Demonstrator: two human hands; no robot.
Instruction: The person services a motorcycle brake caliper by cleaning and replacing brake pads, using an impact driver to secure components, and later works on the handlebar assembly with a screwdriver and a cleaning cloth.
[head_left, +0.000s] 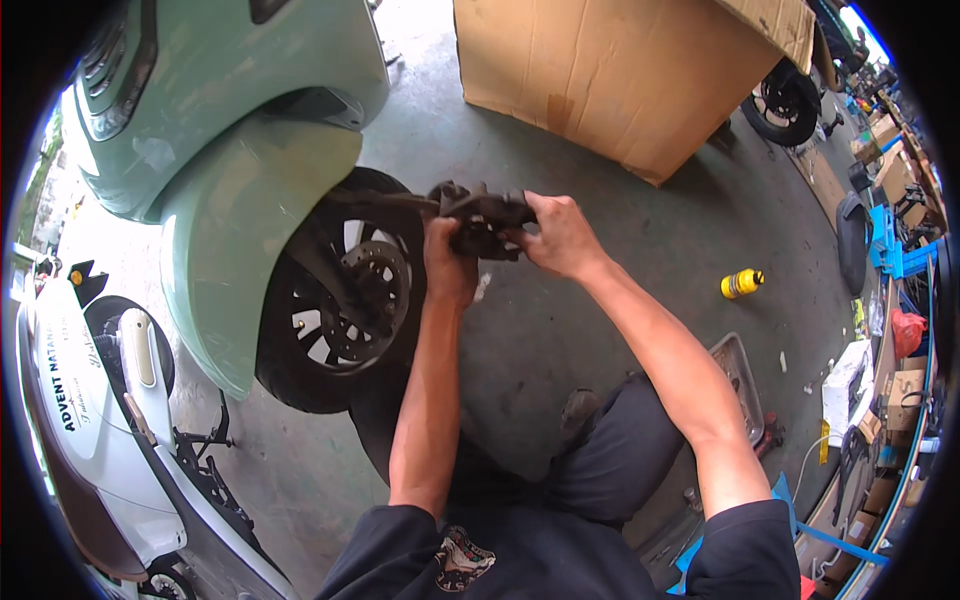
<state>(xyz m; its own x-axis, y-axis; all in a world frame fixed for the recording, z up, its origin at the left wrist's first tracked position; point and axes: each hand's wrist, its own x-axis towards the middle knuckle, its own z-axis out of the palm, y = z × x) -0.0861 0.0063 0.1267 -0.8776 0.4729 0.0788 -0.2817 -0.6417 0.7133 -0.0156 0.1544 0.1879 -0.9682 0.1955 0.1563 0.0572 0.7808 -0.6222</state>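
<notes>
Metal part [485, 222], dark and shaped like a brake caliper, is sitting between my 2 hands, just right of the upper edge of the front wheel [322, 350], raised above the floor [640, 285]. My left hand [452, 262] is gripping its lower left side, curled up against it; most of those fingers are hidden, so I cannot tell how they are wrapping. My right hand [562, 237] is pinching its far end from the wheel, thumb below and fingers above, opened only as wide as the part. A dark hose-like strip [390, 204] is running from over the wheel toward the part. On the wheel's facing side, the drilled brake disc [388, 268] is showing. Above and left of the wheel, a pale green fender [225, 260] is arching over it. Farther left of the wheel, a white scooter [95, 400] is standing. Well right of the wheel, a yellow bottle [741, 284] is lying on the floor, and a metal tray [738, 372] is resting nearer my right arm. Beyond the wheel, to its upper right, a cardboard box [610, 80] is standing.
</notes>
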